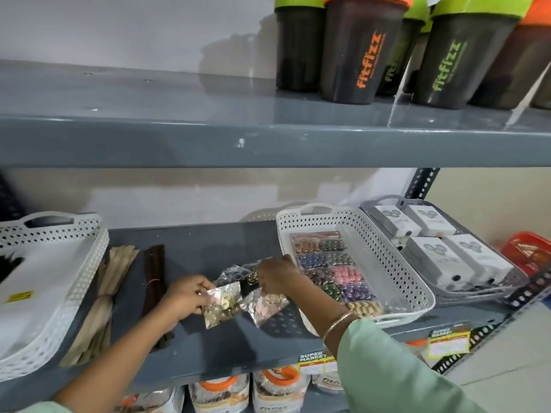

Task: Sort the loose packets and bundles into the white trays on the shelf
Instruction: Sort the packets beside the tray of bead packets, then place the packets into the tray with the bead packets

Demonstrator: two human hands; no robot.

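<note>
Pinched: left hand (186,296) holds button packet (222,304); right hand (275,275) holds another (267,304). Light, crinkly, slippery; grip corners.

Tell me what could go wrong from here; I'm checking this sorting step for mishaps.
1. Both the left hand and right hand pinch small clear packets; the slippery film could slip free and drop.
2. The packets lie near the shelf front edge, so one might slide off.
3. The right forearm crosses the white tray corner and may nudge it.
</note>
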